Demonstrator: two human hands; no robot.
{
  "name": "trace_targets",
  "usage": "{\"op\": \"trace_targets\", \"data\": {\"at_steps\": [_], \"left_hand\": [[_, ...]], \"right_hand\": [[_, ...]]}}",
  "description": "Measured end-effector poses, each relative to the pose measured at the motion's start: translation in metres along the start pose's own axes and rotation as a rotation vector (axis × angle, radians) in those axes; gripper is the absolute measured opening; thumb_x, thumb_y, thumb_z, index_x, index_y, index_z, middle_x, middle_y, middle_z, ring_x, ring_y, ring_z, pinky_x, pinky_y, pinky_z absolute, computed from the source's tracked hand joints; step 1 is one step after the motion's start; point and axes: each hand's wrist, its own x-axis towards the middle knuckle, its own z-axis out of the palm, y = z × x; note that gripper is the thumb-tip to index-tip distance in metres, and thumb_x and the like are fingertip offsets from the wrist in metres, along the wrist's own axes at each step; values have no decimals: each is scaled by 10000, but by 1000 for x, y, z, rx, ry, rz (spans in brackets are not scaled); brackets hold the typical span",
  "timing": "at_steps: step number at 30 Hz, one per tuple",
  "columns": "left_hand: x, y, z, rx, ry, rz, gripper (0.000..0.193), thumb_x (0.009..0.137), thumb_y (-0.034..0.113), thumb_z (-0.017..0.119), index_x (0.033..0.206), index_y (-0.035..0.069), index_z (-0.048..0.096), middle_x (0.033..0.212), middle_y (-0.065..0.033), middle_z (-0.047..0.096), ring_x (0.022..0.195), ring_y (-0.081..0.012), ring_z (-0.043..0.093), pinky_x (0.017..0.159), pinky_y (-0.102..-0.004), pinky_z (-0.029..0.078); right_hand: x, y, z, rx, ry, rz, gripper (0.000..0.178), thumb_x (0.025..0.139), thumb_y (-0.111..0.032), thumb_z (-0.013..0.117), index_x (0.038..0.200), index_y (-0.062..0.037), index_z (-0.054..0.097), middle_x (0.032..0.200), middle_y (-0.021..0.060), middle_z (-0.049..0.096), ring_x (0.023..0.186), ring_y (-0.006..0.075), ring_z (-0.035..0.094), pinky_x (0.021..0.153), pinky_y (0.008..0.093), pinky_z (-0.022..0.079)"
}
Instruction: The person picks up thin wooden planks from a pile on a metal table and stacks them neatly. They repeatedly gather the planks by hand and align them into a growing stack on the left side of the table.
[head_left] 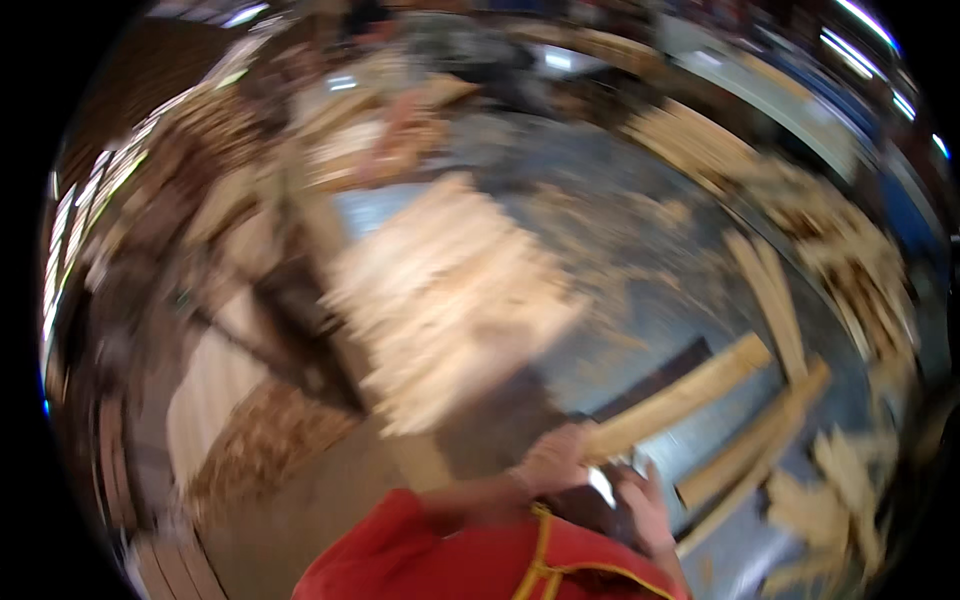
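Note:
The whole view is smeared by motion. My left hand [553, 460] is closed around the near end of a pale wooden plank [690, 392], which slants up to the right. My right hand [645, 508] is just below that end, beside a small bright object [601, 487] that is too blurred to identify. Whether the right hand grips anything is unclear. A red garment with yellow trim [470, 560] fills the lower edge.
A wide stack of pale wooden slats [450, 290] lies ahead at centre. More planks [770, 290] and long strips [750, 455] lie on the grey floor at right, with offcuts [840, 500] farther right. Sawdust [270, 430] is heaped at lower left.

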Motion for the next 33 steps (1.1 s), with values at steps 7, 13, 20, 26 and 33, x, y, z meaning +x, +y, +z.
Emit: {"op": "trace_targets", "data": {"at_steps": [7, 13, 20, 26, 33], "left_hand": [[13, 59, 52, 191, -37, 411, 860, 735, 341, 823, 1496, 53, 547, 1387, -206, 608, 1316, -396, 574, 1133, -563, 430], [2, 104, 80, 198, -6, 619, 930, 685, 200, 894, 1522, 61, 512, 1477, -188, 552, 1370, -426, 534, 1140, -560, 432], [21, 133, 152, 64, -156, 556, 861, 763, 279, 865, 1517, 43, 523, 1477, -202, 557, 1324, -412, 577, 1086, -537, 480], [75, 213, 216, 203, -480, 329, 864, 824, 378, 814, 1530, 31, 459, 1429, -179, 577, 1353, -394, 544, 1115, -547, 445], [92, 203, 203, -87, -601, 70, 873, 823, 237, 766, 1592, 26, 410, 1453, -195, 601, 1316, -368, 603, 1104, -457, 490]], "right_hand": [[3, -32, -48, 398, 342, -56, 209, 1018, -192, 697, 1162, -42, 680, 827, 23, 644, 679, 149, 597, 612, 316, 508], [-48, -273, -316, -287, 866, -837, 314, 1005, -215, 695, 1270, -47, 678, 996, 112, 703, 848, 228, 656, 813, 384, 555], [-49, -199, -347, -531, 1128, -699, 333, 980, -294, 669, 967, -20, 479, 812, 85, 516, 769, 244, 505, 716, 460, 471], [-70, -31, -244, -697, 946, 85, 807, 838, -539, 765, 1455, -82, 518, 1272, 301, 643, 1179, 474, 674, 1021, 517, 545], [-27, -29, -232, 397, 642, -215, 491, 928, -89, 746, 1400, -21, 627, 1174, 113, 725, 1074, 244, 684, 962, 385, 568]]}}
